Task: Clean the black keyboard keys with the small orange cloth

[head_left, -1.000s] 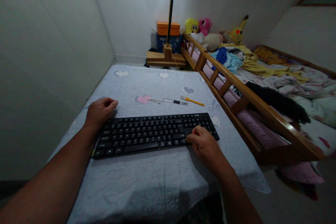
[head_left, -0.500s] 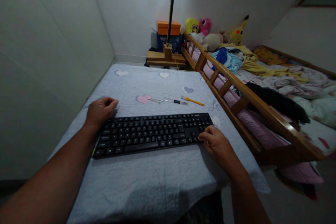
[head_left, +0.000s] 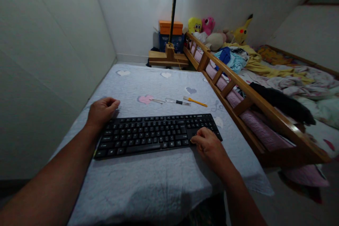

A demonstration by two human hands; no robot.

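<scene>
A black keyboard (head_left: 148,136) lies on the quilted cloth before me. My left hand (head_left: 102,110) rests at its upper left corner, fingers curled in and thumb against them, with nothing visible in the grip. Over the arrow-key area, my right hand (head_left: 205,143) is closed in a pinch, touching or nearly touching the keys; whatever is between the fingertips is too small to make out. Beyond the keyboard lie cotton swabs (head_left: 156,100), a wire tool with a black grip (head_left: 179,102) and a small brush with a yellow handle (head_left: 197,102).
The light blue quilted cloth (head_left: 148,81) with hearts covers the table. A wooden bed rail (head_left: 238,86) runs along the right, with bedding and plush toys behind it. At the far end, a dark pole on a wooden base (head_left: 168,58) stands before stacked boxes (head_left: 171,27).
My right hand has moved left along the keyboard, from the right of the arrow keys onto their left side. The left hand stays where it was.
</scene>
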